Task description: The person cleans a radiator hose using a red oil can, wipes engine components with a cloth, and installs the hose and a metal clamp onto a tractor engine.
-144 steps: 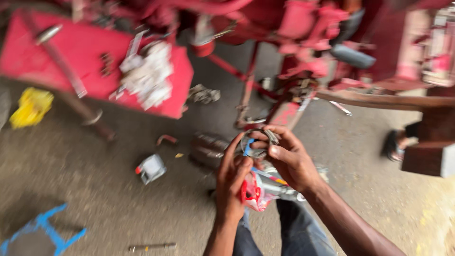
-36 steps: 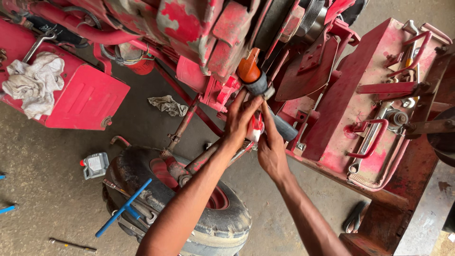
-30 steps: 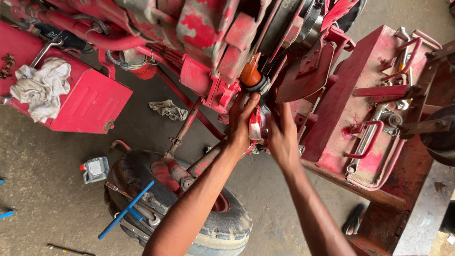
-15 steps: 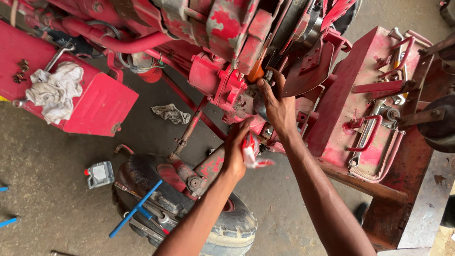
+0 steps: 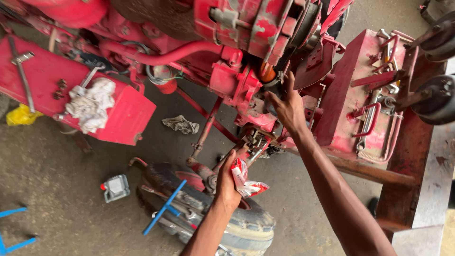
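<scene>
My right hand (image 5: 286, 106) reaches up into the red tractor engine (image 5: 246, 28) and presses on a dark round part with an orange end (image 5: 267, 73), fingers spread around it. My left hand (image 5: 229, 178) hangs lower, above the front tyre (image 5: 237, 223), and is closed on a crumpled red and white plastic wrapper (image 5: 246, 182). Both forearms rise from the bottom edge of the view.
A red panel (image 5: 118, 114) at left carries a white rag (image 5: 92, 104) and a wrench (image 5: 21, 71). A grey rag (image 5: 180, 124) and a small grey container (image 5: 115, 187) lie on the concrete floor. A blue tool (image 5: 163, 208) rests on the tyre. A red tool tray (image 5: 374, 95) sits right.
My left hand has dropped away from the engine with the wrapper, while my right hand has stayed up on the orange-ended part. The view has shifted right and closer.
</scene>
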